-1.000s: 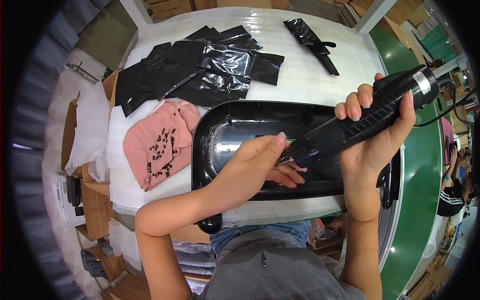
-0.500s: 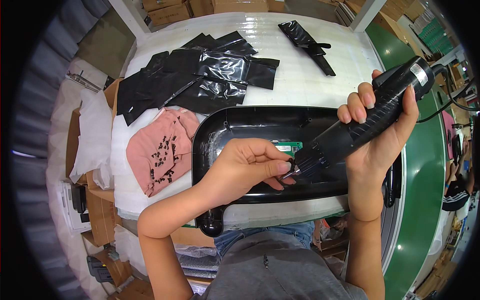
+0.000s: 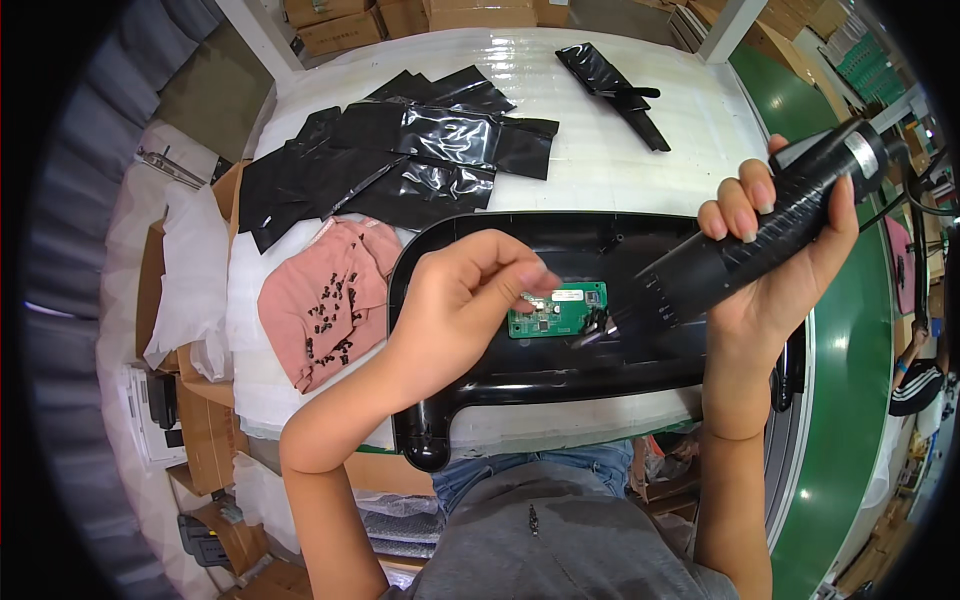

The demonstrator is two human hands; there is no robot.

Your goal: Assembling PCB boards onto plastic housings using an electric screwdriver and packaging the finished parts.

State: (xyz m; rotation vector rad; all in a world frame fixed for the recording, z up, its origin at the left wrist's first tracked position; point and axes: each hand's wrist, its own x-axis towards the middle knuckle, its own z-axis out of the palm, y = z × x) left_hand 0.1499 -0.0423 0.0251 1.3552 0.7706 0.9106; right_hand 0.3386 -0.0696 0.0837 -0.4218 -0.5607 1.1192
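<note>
My right hand (image 3: 775, 230) is wrapped round a black electric screwdriver (image 3: 720, 255), which slants down to the left. Its silver bit (image 3: 592, 340) is blurred, near the lower right corner of a green circuit board (image 3: 545, 320); whether they touch I cannot tell. The board lies inside a large black plastic housing (image 3: 480, 372). Over the board's upper left edge, my left hand (image 3: 470, 290) is closed in a pinch; anything between thumb and forefinger is too small or hidden to make out. Left of the housing, several small black screws (image 3: 335, 310) lie on a pink cloth (image 3: 285, 335).
Black plastic bags (image 3: 400, 150) are spread at the table's far left, and a folded black piece (image 3: 615, 95) lies at the far right. The screwdriver's cable (image 3: 935, 210) runs off to the right. Cardboard boxes (image 3: 205, 430) stand along the left side.
The screwdriver has shifted slightly right in my right hand. My left hand has drawn back from the bit, up and to the left, uncovering more of the circuit board.
</note>
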